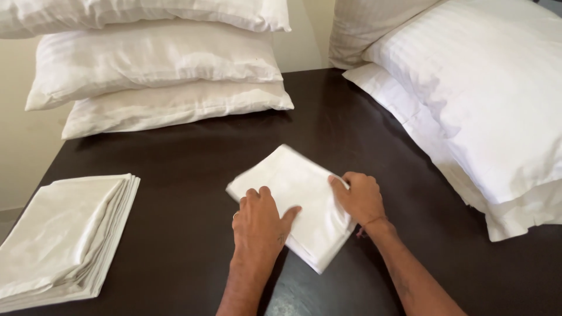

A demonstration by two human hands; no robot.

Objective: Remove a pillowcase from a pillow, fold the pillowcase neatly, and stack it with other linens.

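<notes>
A folded white pillowcase (298, 193) lies at an angle on the dark table (193, 169). My left hand (259, 221) rests flat on its near left part, fingers together and thumb spread to the right. My right hand (360, 196) grips the cloth's right edge, fingers curled over the fold. The far corner of the cloth looks slightly blurred.
A stack of folded white pillowcases (61, 234) sits at the table's left front edge. Three stacked white pillows (158, 64) lie at the back left. More striped white pillows (474, 88) are piled along the right side. A pale wall stands behind.
</notes>
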